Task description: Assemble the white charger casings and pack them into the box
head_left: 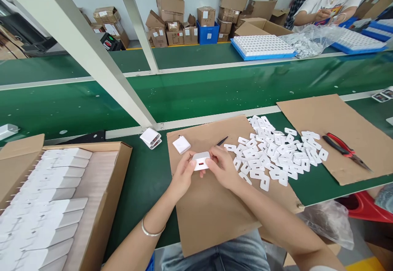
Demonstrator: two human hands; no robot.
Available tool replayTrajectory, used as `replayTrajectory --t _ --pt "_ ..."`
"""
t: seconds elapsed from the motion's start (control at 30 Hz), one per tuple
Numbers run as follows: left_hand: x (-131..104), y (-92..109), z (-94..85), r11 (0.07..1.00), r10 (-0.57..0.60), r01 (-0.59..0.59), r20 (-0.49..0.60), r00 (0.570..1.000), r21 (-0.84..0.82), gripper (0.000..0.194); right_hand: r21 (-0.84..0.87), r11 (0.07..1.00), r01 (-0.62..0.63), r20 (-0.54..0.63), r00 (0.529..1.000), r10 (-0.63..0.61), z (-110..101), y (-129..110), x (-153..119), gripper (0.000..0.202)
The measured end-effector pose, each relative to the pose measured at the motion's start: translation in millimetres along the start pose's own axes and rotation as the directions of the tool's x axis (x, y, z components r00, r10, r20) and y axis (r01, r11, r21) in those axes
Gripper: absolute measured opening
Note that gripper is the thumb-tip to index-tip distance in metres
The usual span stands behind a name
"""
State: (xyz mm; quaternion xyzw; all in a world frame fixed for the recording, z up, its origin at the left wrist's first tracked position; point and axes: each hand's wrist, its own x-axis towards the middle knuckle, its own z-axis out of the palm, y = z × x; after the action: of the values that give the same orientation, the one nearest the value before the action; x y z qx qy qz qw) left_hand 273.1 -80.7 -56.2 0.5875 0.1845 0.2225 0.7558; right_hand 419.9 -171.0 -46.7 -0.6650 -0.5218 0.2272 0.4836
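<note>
Left hand [184, 173] and right hand [223, 167], fingers curled in, pinch the white adapter [201, 161] over the far half of the cardboard sheet [211, 217]. A thumb slip could drop it (and that dark pointed tool [222, 141] lies super near, so careless reaching might mean a nick).

My left hand [181, 175] and right hand [224, 166] meet in front of me, near each other but slightly apart, each closed in a pinch with the left thumb [192, 163] and right thumb [211, 163] angled in toward one another. My left forearm [164, 207] and right forearm [264, 208] are bare, slanting forward and inward from either side, the right one stretching farther across. My fingers curl behind the thumbs, partly hidden, and below my hands my thighs [181, 259] show side by side.
</note>
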Motion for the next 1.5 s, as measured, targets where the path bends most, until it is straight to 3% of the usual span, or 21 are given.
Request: replayTrajectory --t 0.33,0.47,0.6,0.77,0.87,0.93,1.0,1.07,1.13,1.2,1.3,1.5 --pt "-8.3 6.8 5.1 0.939 0.112 -0.088 -0.053 0.992 0.333 0.027 -0.011 0.999 0.031 0.0 1.0 -0.031 -3.1 2.4 3.9 0.04" --pt "-7.6 4.4 3.1 0.961 0.082 -0.065 -0.053 0.995 0.27 0.029 -0.006 1.0 0.02 -0.026 0.999 -0.02 -3.4 -1.4 5.1 0.045" --pt "-3.5 1.8 -0.2 0.985 -0.001 0.012 -0.069 0.998 0.17 0.035 -0.005 1.0 -0.03 0.05 0.998 0.031 -3.9 1.5 6.6 0.043" --pt "-1.6 6.3 0.4 0.997 -0.006 0.009 -0.044 0.999 0.073 0.042 0.026 0.999 0.027 0.116 0.993 -0.03 -8.3 5.4 9.0 0.036" --pt "-4.3 8.7 0.1 0.996 0.017 -0.017 0.001 1.0 0.086 0.039 0.06 0.994 0.092 0.115 0.989 -0.099 -13.4 6.5 10.4 0.038" --pt "-5.9 11.2 -2.9 0.982 0.046 -0.048 0.017 0.999 0.182 0.035 0.054 0.989 0.135 0.116 0.983 -0.141 -16.5 6.4 11.2 0.036" --pt "-6.3 15.8 -8.5 0.916 0.125 -0.115 -0.002 0.992 0.385 0.036 0.021 0.987 0.161 0.127 0.979 -0.162 -17.8 5.4 12.1 0.029" --pt "-5.1 21.6 -16.2 0.749 0.245 -0.171 -0.027 0.969 0.64 0.04 -0.006 0.985 0.171 0.143 0.975 -0.168 -16.1 3.9 13.0 0.028" --pt "-2.7 26.6 -24.9 0.54 0.35 -0.16 -0.048 0.936 0.826 0.042 -0.022 0.985 0.173 0.155 0.974 -0.167 -11.8 3.1 13.9 0.042" --pt "0.1 28.2 -33.0 0.408 0.397 -0.102 -0.076 0.915 0.907 0.043 -0.035 0.984 0.173 0.172 0.971 -0.164 -6.5 3.8 14.6 0.057" --pt "3.4 22.8 -41.6 0.383 0.353 -0.028 -0.119 0.928 0.923 0.041 -0.052 0.982 0.182 0.202 0.965 -0.168 -0.2 6.7 14.5 0.064" --pt "6.0 7.0 -46.0 0.468 0.321 0.007 -0.177 0.93 0.884 0.042 -0.048 0.99 0.134 0.233 0.965 -0.119 4.9 12.6 12.0 0.067"
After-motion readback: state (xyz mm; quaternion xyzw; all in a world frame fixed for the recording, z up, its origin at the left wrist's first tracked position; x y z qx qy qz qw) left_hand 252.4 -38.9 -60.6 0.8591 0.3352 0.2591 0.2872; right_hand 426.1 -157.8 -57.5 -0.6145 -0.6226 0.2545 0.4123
